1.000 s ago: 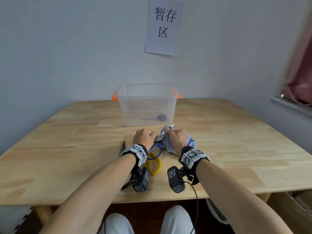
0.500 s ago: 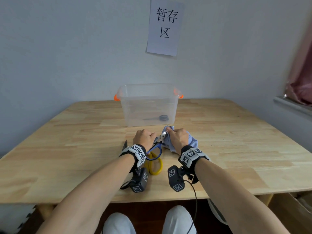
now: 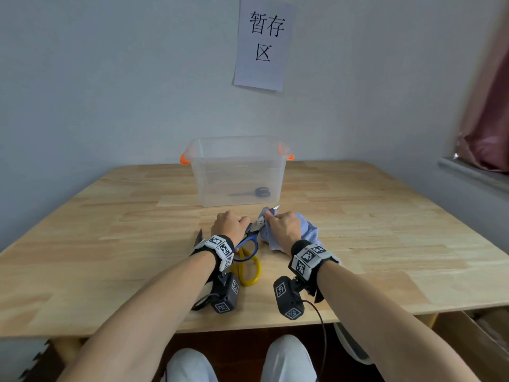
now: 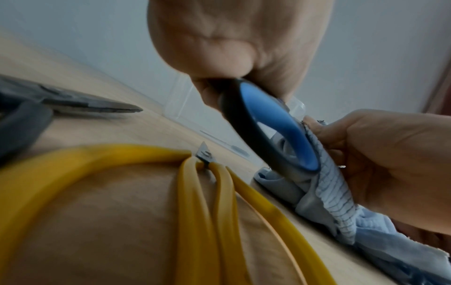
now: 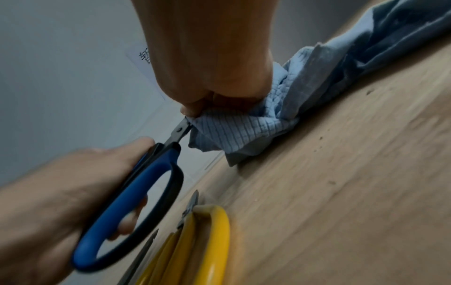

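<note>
Your left hand (image 3: 230, 225) grips the blue scissors (image 3: 252, 239) by the handle, at the near middle of the table (image 3: 110, 244). Your right hand (image 3: 285, 226) pinches the soft blue cloth (image 3: 310, 233) round the blades. The scissors are hard and the blades look sharp, so hold them by the thick handle. The cloth is light and floppy; bunch it thick.

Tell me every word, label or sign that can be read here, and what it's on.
"暂存区": black characters on the paper sheet taped to the wall.
Wristbands: black-and-white square code patterns only, no words.
Blue scissors, cloth, bin: no print that can be read.
Right wrist view: a sliver of the same sheet, too blurred to read.
</note>
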{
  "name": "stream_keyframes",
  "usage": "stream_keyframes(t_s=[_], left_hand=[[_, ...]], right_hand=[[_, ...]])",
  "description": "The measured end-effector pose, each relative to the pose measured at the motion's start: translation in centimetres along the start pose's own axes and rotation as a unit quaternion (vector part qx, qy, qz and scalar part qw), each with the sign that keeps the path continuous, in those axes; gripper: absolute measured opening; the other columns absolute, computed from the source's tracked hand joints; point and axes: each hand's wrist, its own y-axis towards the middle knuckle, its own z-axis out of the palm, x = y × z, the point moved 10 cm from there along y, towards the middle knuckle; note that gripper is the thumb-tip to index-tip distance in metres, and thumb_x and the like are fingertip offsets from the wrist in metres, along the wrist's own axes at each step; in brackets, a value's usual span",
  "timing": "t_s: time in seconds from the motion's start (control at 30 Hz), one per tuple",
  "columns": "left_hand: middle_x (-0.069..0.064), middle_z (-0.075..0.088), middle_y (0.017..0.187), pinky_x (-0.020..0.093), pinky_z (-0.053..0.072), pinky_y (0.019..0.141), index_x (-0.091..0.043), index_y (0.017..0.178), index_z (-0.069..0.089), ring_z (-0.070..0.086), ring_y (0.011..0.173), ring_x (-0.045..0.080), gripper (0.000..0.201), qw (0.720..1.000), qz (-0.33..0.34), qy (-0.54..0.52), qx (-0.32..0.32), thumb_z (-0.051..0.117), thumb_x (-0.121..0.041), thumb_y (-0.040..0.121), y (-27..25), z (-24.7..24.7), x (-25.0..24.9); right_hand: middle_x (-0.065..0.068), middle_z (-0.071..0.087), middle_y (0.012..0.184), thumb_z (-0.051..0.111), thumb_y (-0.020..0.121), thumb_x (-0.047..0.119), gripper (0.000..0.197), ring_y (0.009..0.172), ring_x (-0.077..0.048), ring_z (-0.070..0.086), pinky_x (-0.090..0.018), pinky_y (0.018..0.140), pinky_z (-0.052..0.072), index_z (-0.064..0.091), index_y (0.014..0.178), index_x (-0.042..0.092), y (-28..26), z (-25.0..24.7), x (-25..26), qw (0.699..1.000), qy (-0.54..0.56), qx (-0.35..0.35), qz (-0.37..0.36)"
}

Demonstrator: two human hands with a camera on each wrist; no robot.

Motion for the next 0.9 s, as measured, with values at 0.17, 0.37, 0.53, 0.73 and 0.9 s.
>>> stream_keyframes(t_s=[0.17, 0.37, 0.53, 0.73, 0.9], left_hand=[[0.014, 0.051, 0.066, 0.026, 0.031, 0.046, -0.015, 0.043, 0.044, 0.05, 0.052, 0.032, 0.05, 1.0, 0.013, 0.0, 0.005, 0.052, -0.027, 0.09, -0.1, 0.3, -0.2], [0.01, 0.05, 0.059, 0.023, 0.037, 0.043, -0.013, 0.044, 0.049, 0.059, 0.05, 0.034, 0.05, 1.0, 0.017, -0.006, 0.013, 0.051, -0.027, 0.092, -0.5, -0.2, -0.1], [0.01, 0.049, 0.056, 0.035, 0.048, 0.045, -0.01, 0.046, 0.05, 0.065, 0.056, 0.039, 0.046, 1.0, 0.013, -0.012, 0.025, 0.051, -0.026, 0.09, -0.8, 0.1, 0.0], [0.009, 0.05, 0.052, 0.023, 0.038, 0.044, -0.01, 0.048, 0.051, 0.063, 0.05, 0.034, 0.046, 1.0, 0.007, -0.011, 0.012, 0.051, -0.027, 0.09, -0.5, -0.3, 0.0], [0.003, 0.038, 0.045, 0.022, 0.025, 0.042, -0.015, 0.04, 0.039, 0.041, 0.042, 0.024, 0.054, 1.0, 0.012, 0.0, 0.007, 0.054, -0.023, 0.091, -0.8, -0.5, -0.8]], right_hand=[[-0.006, 0.053, 0.063, 0.059, 0.096, 0.039, 0.048, 0.074, -0.026, 0.052, -0.028, 0.063, 0.035, 0.056, 0.063, 0.004, 0.3, -0.4, -0.5, 0.999, 0.028, -0.017, 0.028], [-0.01, 0.056, 0.066, 0.058, 0.096, 0.038, 0.051, 0.073, -0.028, 0.053, -0.031, 0.067, 0.035, 0.052, 0.054, 0.01, 0.9, -0.9, -0.7, 0.998, 0.038, -0.03, 0.044], [-0.014, 0.06, 0.076, 0.058, 0.097, 0.038, 0.046, 0.075, -0.028, 0.054, -0.029, 0.067, 0.035, 0.067, 0.075, -0.002, 0.9, -1.3, -0.9, 0.997, 0.042, -0.035, 0.047], [-0.014, 0.061, 0.08, 0.057, 0.095, 0.041, 0.046, 0.079, -0.027, 0.056, -0.031, 0.069, 0.036, 0.065, 0.079, -0.001, 0.4, -0.7, -0.7, 0.997, 0.044, -0.029, 0.059], [-0.014, 0.06, 0.079, 0.058, 0.095, 0.038, 0.043, 0.077, -0.027, 0.055, -0.03, 0.068, 0.035, 0.063, 0.076, 0.0, 0.6, -0.4, -0.7, 0.998, 0.034, -0.021, 0.044]])
